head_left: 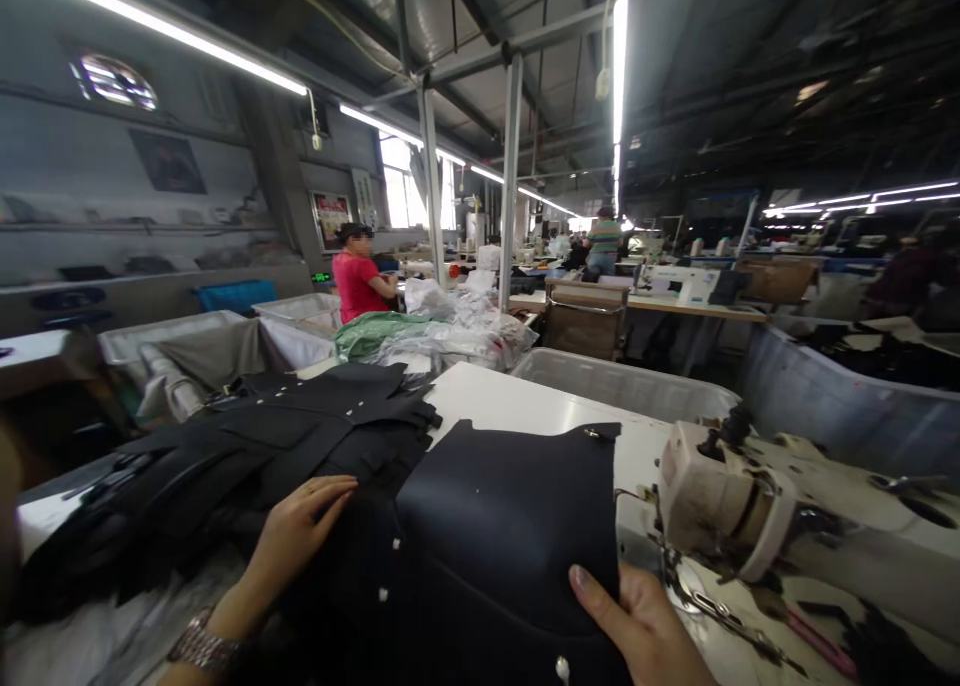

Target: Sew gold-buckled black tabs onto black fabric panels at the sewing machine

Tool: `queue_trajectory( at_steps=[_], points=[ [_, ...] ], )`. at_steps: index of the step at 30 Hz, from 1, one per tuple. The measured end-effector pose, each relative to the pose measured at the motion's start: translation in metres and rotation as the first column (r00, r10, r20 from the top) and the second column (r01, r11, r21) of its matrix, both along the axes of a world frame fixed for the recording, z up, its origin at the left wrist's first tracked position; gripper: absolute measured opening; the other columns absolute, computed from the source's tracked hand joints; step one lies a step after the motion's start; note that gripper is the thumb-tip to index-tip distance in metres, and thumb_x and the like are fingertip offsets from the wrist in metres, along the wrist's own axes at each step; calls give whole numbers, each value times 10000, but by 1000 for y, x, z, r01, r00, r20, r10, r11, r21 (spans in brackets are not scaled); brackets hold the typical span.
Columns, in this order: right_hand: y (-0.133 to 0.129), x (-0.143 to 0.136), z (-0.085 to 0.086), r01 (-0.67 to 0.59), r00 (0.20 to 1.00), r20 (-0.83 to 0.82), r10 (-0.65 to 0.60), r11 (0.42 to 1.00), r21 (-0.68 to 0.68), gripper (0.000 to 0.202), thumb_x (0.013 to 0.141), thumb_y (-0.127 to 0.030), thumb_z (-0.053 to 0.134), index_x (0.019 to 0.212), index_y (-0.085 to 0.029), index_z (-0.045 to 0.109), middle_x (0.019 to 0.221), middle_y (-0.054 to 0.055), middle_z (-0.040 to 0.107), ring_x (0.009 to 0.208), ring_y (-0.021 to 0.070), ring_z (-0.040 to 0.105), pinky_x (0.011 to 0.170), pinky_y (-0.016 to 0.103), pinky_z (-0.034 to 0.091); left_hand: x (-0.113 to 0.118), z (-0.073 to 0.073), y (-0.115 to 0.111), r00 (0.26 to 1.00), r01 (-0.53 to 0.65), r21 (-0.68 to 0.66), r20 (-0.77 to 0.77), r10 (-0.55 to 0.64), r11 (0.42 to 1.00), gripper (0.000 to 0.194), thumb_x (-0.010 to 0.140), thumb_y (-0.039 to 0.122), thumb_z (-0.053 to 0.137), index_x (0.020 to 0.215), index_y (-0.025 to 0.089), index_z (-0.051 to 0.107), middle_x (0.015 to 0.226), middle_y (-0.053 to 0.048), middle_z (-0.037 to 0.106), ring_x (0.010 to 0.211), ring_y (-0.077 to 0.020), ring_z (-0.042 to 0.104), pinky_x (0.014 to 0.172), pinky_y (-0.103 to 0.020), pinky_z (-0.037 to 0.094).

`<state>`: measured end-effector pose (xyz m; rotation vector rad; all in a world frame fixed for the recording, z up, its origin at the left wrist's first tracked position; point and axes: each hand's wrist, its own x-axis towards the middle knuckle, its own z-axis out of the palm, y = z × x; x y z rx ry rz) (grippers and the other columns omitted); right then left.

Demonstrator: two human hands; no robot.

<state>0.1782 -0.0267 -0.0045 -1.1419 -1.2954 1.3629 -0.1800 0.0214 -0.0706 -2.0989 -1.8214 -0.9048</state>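
A smooth black fabric panel is raised before me, its upper edge bent over the white table. My right hand pinches its lower right edge, thumb on top and the other fingers mostly hidden behind. Small white marks or bits dot the black material below it. My left hand lies with fingers stretched out on black material to the left of the panel, and I see nothing gripped in it. Beyond that hand spreads a pile of black cut pieces. A metal watch or bracelet circles my left wrist.
A sewing machine stands close on the right, with a pink-handled tool by it. Past the white tabletop are a plastic bin and plastic-wrapped goods. A person in red is farther back.
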Motion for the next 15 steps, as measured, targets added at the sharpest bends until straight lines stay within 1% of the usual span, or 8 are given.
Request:
queue_trajectory(
  at_steps=[3,5,6,7,9,11,13,15],
  points=[
    [23,-3,26,-40,999,-13,40,999,1,334,642,-477,596,554,-157,561,480,-7,567,458,142,534,539,266,459,-32,-16,2,983,-172,60,-61,176,983,346,786,408,399,964,201,612,1063,-61,592,992,-227,529,879,-359,422],
    [50,-4,57,-13,999,29,13,1000,13,317,640,-458,586,648,-141,598,501,21,592,454,178,561,472,293,462,-52,-26,7,951,-287,40,-108,290,957,381,773,385,413,1045,172,574,1152,-90,534,1053,-249,487,911,-387,389],
    [67,-5,77,95,988,116,-102,993,70,262,642,-401,592,645,-139,600,488,25,589,455,188,568,461,298,462,-60,-30,10,931,-344,7,-129,342,939,399,769,374,420,1075,156,555,1175,-103,514,1062,-250,481,914,-384,384],
    [85,-5,98,247,937,202,-285,950,193,198,645,-339,591,618,-142,598,482,28,585,459,190,570,460,302,464,-66,-32,12,912,-391,-30,-149,383,920,415,769,366,423,1101,143,537,1191,-113,499,1067,-248,478,915,-373,383],
    [121,-5,140,354,883,195,-427,879,320,103,655,-262,589,660,-160,601,609,40,624,577,194,591,535,306,477,-74,-34,15,884,-449,-93,-188,427,889,440,778,360,421,1141,124,503,1217,-125,473,1083,-234,468,916,-344,379],
    [153,-2,172,428,830,155,-536,790,439,167,723,-313,536,820,-195,604,821,45,639,805,214,581,642,300,478,-74,-32,18,865,-481,-125,-226,447,868,454,787,372,422,1162,124,484,1236,-136,450,1105,-232,445,914,-343,371],
    [176,3,186,496,752,147,-642,699,515,281,823,-380,389,976,-219,562,994,58,601,1032,240,469,749,311,447,-67,-27,20,831,-533,-135,-266,488,835,456,787,392,436,1168,144,480,1240,-147,441,1120,-255,423,898,-384,364],
    [190,7,180,505,692,214,-690,673,540,354,878,-379,267,1087,-212,500,1121,94,529,1141,259,348,830,360,399,-57,-22,24,790,-586,-148,-323,521,797,465,785,411,448,1180,165,468,1245,-156,430,1140,-285,387,889,-432,344]
  ],
)
